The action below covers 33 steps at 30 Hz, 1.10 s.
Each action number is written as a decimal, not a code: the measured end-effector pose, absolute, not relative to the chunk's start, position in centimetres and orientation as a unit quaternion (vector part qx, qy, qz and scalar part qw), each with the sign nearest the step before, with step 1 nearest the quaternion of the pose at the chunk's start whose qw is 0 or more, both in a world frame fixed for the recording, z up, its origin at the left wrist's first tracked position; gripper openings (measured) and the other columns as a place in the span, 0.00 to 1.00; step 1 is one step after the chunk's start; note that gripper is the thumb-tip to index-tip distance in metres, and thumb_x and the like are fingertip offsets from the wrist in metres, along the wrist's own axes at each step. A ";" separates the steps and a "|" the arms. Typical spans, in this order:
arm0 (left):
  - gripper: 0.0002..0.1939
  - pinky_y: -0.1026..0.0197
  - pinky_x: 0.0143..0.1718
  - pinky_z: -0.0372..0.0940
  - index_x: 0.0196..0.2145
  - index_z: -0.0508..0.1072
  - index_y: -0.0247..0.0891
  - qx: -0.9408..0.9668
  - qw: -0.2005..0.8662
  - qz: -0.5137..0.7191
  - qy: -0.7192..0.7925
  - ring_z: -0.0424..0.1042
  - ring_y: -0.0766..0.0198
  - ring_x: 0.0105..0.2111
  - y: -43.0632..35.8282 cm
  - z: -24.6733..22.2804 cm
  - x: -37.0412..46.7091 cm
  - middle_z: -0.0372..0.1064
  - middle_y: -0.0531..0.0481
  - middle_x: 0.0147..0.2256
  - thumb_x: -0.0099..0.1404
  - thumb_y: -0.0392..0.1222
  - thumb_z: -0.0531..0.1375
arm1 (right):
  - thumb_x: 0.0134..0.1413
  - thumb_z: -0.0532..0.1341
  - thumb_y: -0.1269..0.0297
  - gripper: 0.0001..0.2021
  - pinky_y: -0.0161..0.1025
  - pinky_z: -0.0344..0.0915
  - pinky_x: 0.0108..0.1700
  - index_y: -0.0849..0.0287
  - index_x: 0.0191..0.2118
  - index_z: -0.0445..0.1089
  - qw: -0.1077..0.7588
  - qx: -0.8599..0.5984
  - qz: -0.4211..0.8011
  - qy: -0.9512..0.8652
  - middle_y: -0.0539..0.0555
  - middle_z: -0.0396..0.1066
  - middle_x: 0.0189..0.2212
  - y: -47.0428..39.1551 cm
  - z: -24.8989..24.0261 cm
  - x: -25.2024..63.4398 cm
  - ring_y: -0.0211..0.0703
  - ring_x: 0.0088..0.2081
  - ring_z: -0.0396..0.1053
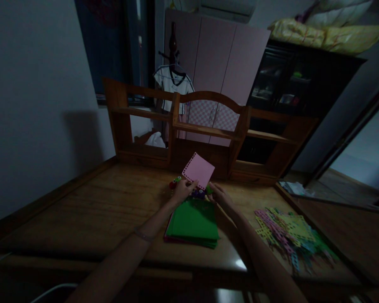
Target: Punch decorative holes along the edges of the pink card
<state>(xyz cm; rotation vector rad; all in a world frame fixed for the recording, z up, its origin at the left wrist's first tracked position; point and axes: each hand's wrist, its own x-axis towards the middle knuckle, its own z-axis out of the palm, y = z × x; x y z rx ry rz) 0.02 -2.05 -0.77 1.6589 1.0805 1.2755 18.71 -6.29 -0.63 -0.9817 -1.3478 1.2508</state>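
A pink square sheet [198, 169] with small holes along two edges is tilted up above the wooden desk. My left hand [183, 190] pinches its lower edge between thumb and fingers. Close to the sheet's lower right corner is my right hand [220, 195], its fingers at a small green thing [209, 189] that is too small to make out. Just nearer to me lies a stack of green sheets [194, 223], with some dark pink showing underneath. Small figures with round eyes, one red and green [174, 182] and one purple [199, 193], stand around my hands.
Punched strips and sheets in yellow, pink, blue and green [286, 231] are heaped at the desk's right. A wooden shelf unit [206, 129] rises along the back edge of the desk [91, 210]. A wall borders the left side.
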 end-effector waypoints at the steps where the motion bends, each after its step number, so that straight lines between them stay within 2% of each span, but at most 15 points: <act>1: 0.22 0.66 0.22 0.55 0.20 0.71 0.34 0.655 0.380 0.499 0.422 0.64 0.66 0.18 -1.9 -0.9 0.0 0.66 0.51 0.16 0.56 0.57 0.57 | 0.51 0.60 0.44 0.19 0.34 0.46 0.22 0.58 0.32 0.66 0.505 -0.407 0.518 -0.558 0.46 0.60 0.17 -6.4 -0.6 18.7 0.34 0.18 0.53; 8: 0.22 0.66 0.22 0.57 0.24 0.73 0.32 0.652 0.386 0.502 0.416 0.66 0.65 0.20 -1.6 -1.3 0.1 0.70 0.49 0.20 0.56 0.57 0.58 | 0.50 0.60 0.43 0.20 0.33 0.45 0.21 0.58 0.30 0.65 0.506 -0.403 0.518 -0.560 0.44 0.58 0.16 -6.8 0.0 18.5 0.33 0.18 0.53; 15: 0.19 0.65 0.24 0.59 0.23 0.74 0.32 0.653 0.400 0.488 0.419 0.69 0.61 0.23 -2.5 -0.4 0.2 0.70 0.49 0.18 0.53 0.55 0.61 | 0.46 0.63 0.44 0.21 0.32 0.46 0.21 0.59 0.31 0.66 0.504 -0.410 0.527 -0.549 0.46 0.61 0.18 -6.9 0.0 18.4 0.32 0.18 0.54; 22: 0.18 0.65 0.24 0.59 0.23 0.75 0.32 0.665 0.412 0.468 0.412 0.70 0.60 0.24 -2.8 -0.3 0.3 0.70 0.49 0.19 0.52 0.54 0.62 | 0.45 0.64 0.47 0.20 0.32 0.48 0.21 0.59 0.37 0.70 0.496 -0.411 0.534 -0.548 0.47 0.66 0.23 -6.9 -0.3 18.3 0.32 0.19 0.56; 30: 0.19 0.65 0.23 0.57 0.22 0.74 0.33 0.677 0.411 0.460 0.402 0.68 0.62 0.21 -2.9 -0.2 0.2 0.67 0.51 0.16 0.53 0.55 0.61 | 0.45 0.64 0.48 0.18 0.33 0.47 0.21 0.61 0.30 0.69 0.488 -0.422 0.528 -0.553 0.47 0.64 0.20 -6.3 -1.2 18.6 0.32 0.18 0.54; 33: 0.18 0.65 0.23 0.57 0.22 0.74 0.33 0.669 0.410 0.465 0.409 0.68 0.61 0.22 -2.9 -0.2 0.2 0.67 0.51 0.16 0.52 0.54 0.62 | 0.45 0.64 0.47 0.19 0.33 0.47 0.21 0.61 0.30 0.70 0.479 -0.422 0.530 -0.558 0.47 0.64 0.20 -6.2 -1.2 18.6 0.32 0.18 0.55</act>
